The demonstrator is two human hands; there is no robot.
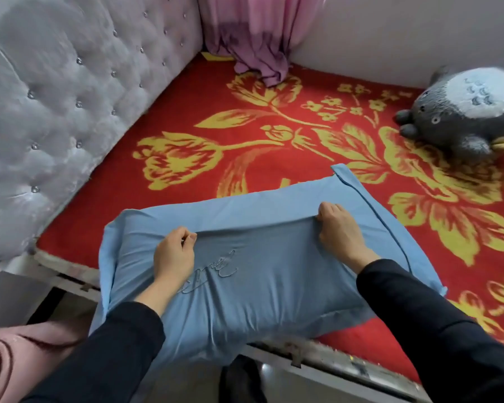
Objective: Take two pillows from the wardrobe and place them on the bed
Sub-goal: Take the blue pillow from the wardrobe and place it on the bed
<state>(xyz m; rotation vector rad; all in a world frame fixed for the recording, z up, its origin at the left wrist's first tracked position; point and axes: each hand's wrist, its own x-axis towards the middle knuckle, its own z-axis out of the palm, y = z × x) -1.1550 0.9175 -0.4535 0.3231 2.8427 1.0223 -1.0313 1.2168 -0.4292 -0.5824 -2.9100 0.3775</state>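
A light blue pillow (245, 301) with stitched lettering on its cover lies across the near edge of the bed (186, 106), partly hanging over the side. My left hand (173, 255) pinches a fold of the cover near the pillow's left middle. My right hand (341, 232) grips the same fold further right. Both sleeves are dark. The bed carries a red blanket with a yellow flower pattern. Only one pillow is in view, and no wardrobe shows.
A grey tufted headboard (56, 97) stands along the left. A grey plush toy (463, 112) lies at the far right of the bed. A pink curtain (259, 39) hangs onto the far corner. A pink rolled thing (12, 359) sits at the lower left, beside the bed frame.
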